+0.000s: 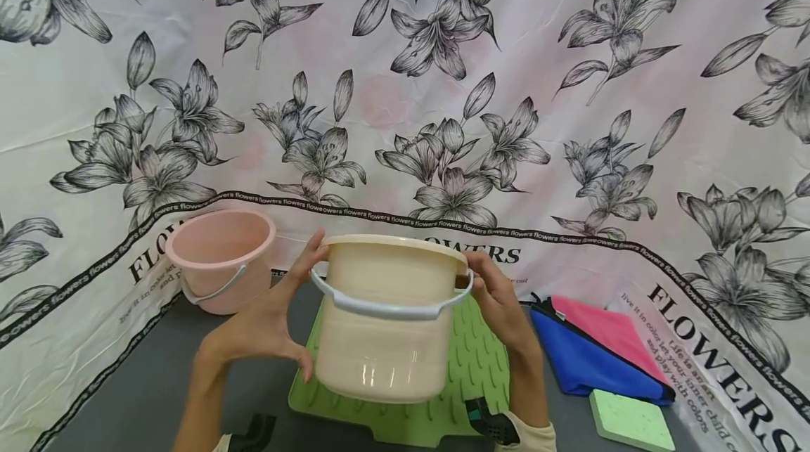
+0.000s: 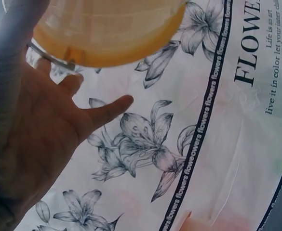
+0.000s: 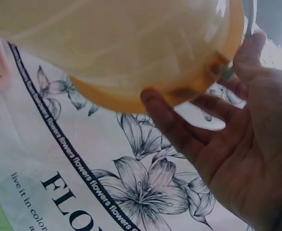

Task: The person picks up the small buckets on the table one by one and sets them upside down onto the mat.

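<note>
Cream, glossy plastic makes up the round bucket (image 1: 382, 353), held up over the ridged green mat (image 1: 484, 367) at the middle of the dark grey tabletop (image 1: 145, 382). Its rim dips slightly toward the right; its mouth is turned out of sight.

Hands: the right hand (image 1: 501, 301) grips the rim beside the handle joint. The left hand (image 1: 268, 322) is spread wide, fingers at the rim, thumb standing out beside the wall. How firmly it bears cannot be told.

Risks, as judged: the principal hazard is a slip on the left, since smooth plastic and an unclosed thumb offer little hold; the bucket would then swing about the right grip and drop onto the mat. Secondly, the pale blue curved handle (image 1: 382, 309) hangs loose across the front and could pinch or catch fingers. Thirdly, a wide swing leftward could knock the pink plastic bucket (image 1: 218, 273) at the tabletop's far left corner. The pale green rectangular sponge (image 1: 633, 420), near the right edge, seems at little risk.
</note>
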`<state>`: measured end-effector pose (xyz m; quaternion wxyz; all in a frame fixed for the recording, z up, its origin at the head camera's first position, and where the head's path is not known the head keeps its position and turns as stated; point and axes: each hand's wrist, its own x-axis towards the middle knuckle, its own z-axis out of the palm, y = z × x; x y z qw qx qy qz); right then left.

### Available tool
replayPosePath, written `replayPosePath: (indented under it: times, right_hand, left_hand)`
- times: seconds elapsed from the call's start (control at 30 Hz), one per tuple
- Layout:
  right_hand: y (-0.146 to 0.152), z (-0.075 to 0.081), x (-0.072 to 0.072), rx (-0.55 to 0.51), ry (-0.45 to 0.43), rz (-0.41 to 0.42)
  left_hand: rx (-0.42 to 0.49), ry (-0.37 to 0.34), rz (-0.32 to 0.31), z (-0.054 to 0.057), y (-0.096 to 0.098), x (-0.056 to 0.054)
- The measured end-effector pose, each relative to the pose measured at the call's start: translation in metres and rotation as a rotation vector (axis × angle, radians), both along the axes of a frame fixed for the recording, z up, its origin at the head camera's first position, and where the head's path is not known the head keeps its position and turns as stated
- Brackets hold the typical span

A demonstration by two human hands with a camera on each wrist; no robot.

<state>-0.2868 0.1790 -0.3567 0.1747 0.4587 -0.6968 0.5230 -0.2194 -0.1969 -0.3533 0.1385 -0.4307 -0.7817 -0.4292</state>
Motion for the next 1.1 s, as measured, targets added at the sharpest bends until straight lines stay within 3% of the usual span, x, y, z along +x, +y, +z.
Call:
replayPosePath:
  times: [0.1, 0.23, 0.33, 0.47, 0.63, 0.73, 0.83, 0.93, 1.1]
  right_hand:
    - [-0.006, 0.001, 0.004, 0.002, -0.091, -0.081]
    - [-0.009, 0.002, 0.004, -0.015, -0.199, -0.134]
    - [-0.009, 0.001, 0.004, -0.057, -0.217, -0.154]
    - [-0.01, 0.001, 0.004, -0.079, -0.223, -0.143]
    - [-0.011, 0.004, 0.006, -0.03, -0.261, -0.05]
    - [-0.009, 0.004, 0.008, -0.006, -0.263, 0.058]
    - [-0.009, 0.004, 0.009, 0.05, -0.226, 0.109]
    - [-0.013, 0.004, 0.008, 0.091, -0.186, 0.061]
    - [-0.025, 0.003, 0.007, 0.035, -0.118, -0.131]
  left_hand:
    - [-0.009, 0.019, 0.025, 0.0, 0.004, 0.0]
    - [0.038, 0.102, -0.009, -0.003, 0.011, -0.008]
    - [0.085, 0.141, 0.009, -0.004, 0.016, -0.01]
    - [0.124, 0.125, 0.071, -0.001, 0.02, -0.009]
    - [0.192, 0.079, 0.101, -0.002, 0.02, -0.009]
    - [0.296, 0.049, 0.112, -0.003, 0.02, -0.012]
    - [0.399, 0.026, 0.139, -0.004, 0.022, -0.015]
    - [0.45, 0.016, 0.201, -0.004, 0.025, -0.016]
    - [0.442, 0.037, 0.367, -0.005, 0.029, -0.016]
